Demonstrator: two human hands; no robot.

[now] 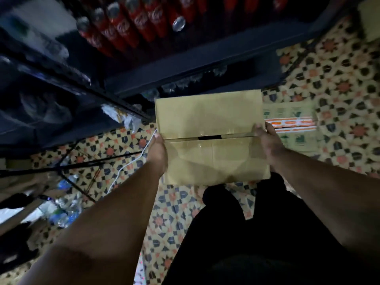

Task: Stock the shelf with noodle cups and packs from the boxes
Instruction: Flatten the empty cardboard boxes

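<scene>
Head view: both hands, left (157,155) and right (267,144), clamp the shut box (211,138) by its sides. Held level above the floor (339,79), likely for carrying to the shelf (185,64).

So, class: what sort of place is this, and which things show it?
Probably a small shop or its stockroom: dark metal shelving holding rows of red cola bottles, a closed cardboard box held in both hands, and another printed carton on the patterned tile floor.

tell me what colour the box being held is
Plain tan-brown cardboard box, clearest in the head view.
</scene>
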